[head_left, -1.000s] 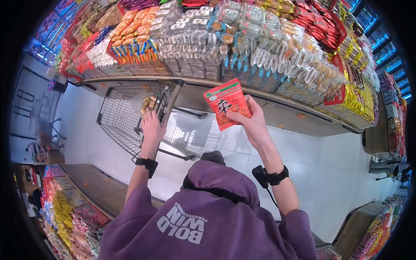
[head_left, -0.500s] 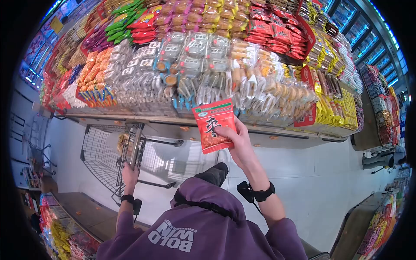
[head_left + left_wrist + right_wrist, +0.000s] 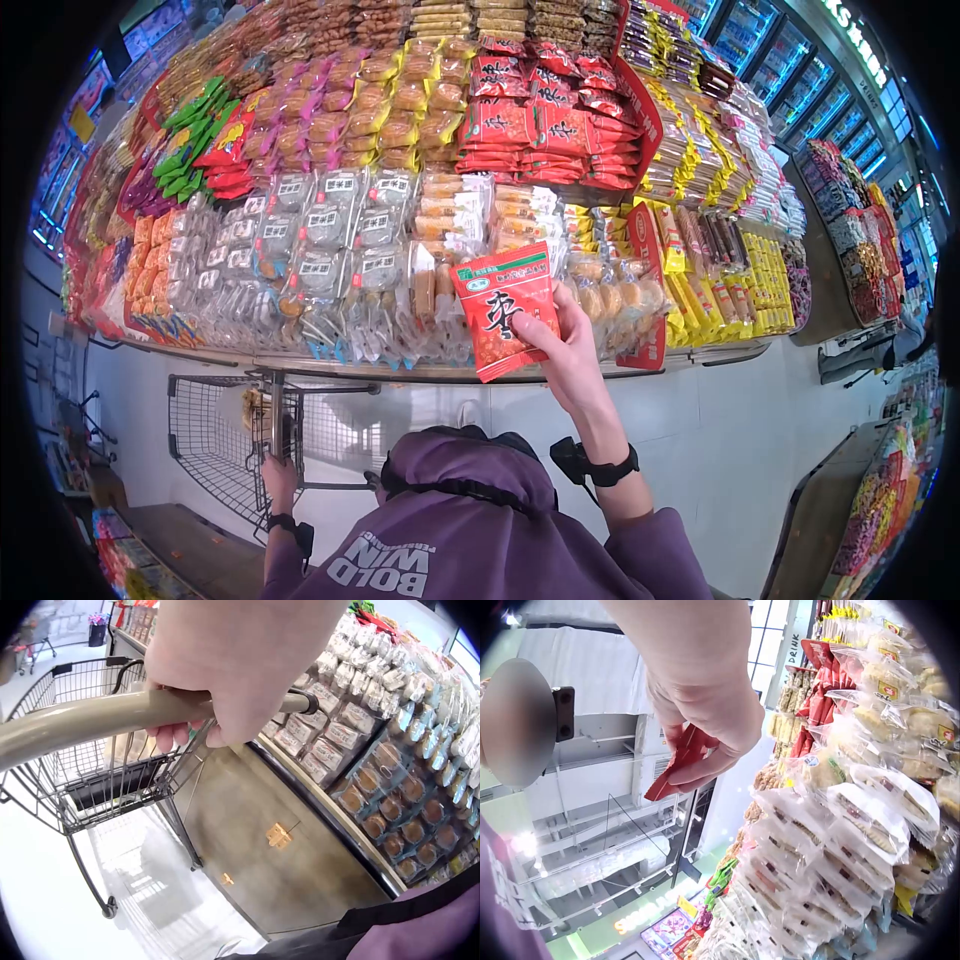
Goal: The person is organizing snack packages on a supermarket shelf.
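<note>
My right hand (image 3: 573,350) pinches a red snack packet (image 3: 503,312) by its right edge, thumb across the front, in front of the packed display. The right wrist view shows the same hand (image 3: 709,712) with the red packet (image 3: 681,766) between thumb and fingers. At lower left, my left hand (image 3: 279,482) is at the handle of a wire cart. In the left wrist view that hand (image 3: 225,667) curls its fingers round the cart's tan handle (image 3: 97,720). A similar stack of red packets (image 3: 560,130) lies on the display.
Bagged snacks (image 3: 320,220) fill the long display across the front, with yellow packs (image 3: 735,290) to the right. The cart basket (image 3: 205,425) holds a yellowish item. Another display (image 3: 875,510) stands at lower right, and a person's legs (image 3: 850,362) show at far right.
The view has shifted toward the display, bringing the red packet stack into fuller sight. My left hand has moved from over the cart basket to its handle. The right hand still holds the packet.
</note>
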A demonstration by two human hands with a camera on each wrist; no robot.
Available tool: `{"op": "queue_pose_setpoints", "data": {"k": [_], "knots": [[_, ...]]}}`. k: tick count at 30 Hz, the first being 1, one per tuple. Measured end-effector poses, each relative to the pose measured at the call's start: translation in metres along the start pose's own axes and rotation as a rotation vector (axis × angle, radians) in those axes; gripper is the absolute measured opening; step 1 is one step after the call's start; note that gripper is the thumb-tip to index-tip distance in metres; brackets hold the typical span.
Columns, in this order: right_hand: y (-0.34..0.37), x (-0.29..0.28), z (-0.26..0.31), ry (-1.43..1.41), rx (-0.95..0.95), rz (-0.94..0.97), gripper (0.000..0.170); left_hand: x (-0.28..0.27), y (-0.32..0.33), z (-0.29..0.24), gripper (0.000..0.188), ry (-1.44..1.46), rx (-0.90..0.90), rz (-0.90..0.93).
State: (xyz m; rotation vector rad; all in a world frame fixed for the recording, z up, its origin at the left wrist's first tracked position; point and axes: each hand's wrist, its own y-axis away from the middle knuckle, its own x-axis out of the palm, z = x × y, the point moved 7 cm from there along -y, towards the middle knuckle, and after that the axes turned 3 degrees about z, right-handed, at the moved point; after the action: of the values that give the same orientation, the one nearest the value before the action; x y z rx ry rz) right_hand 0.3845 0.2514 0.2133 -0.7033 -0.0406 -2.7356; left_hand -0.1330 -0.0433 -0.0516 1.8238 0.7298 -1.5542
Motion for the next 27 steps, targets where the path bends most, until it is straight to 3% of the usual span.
{"op": "queue_pose_setpoints", "data": {"k": [1,9,15,19,22,27], "knots": [[-0.006,-0.003,0.002,0.000,0.001,0.007,0.038,0.002,0.000,0.004,0.032,0.048,-0.009,0.060],[-0.030,-0.018,0.021,0.046,0.031,0.070,0.045,0.018,0.017,0.019,0.036,0.106,-0.094,-0.003],[-0.036,-0.036,0.039,0.149,0.038,0.058,0.043,-0.022,0.067,-0.037,0.033,0.103,-0.350,-0.116],[-0.040,-0.052,0.050,0.188,-0.010,0.017,0.045,-0.011,0.092,-0.042,0.029,-0.030,-0.328,-0.166],[-0.047,-0.059,0.050,0.153,-0.049,0.003,0.055,0.015,0.108,-0.030,0.030,-0.070,-0.369,-0.097],[-0.062,-0.059,0.039,0.180,0.034,0.059,0.060,0.009,0.142,-0.061,0.029,0.030,-0.382,-0.137]]}}
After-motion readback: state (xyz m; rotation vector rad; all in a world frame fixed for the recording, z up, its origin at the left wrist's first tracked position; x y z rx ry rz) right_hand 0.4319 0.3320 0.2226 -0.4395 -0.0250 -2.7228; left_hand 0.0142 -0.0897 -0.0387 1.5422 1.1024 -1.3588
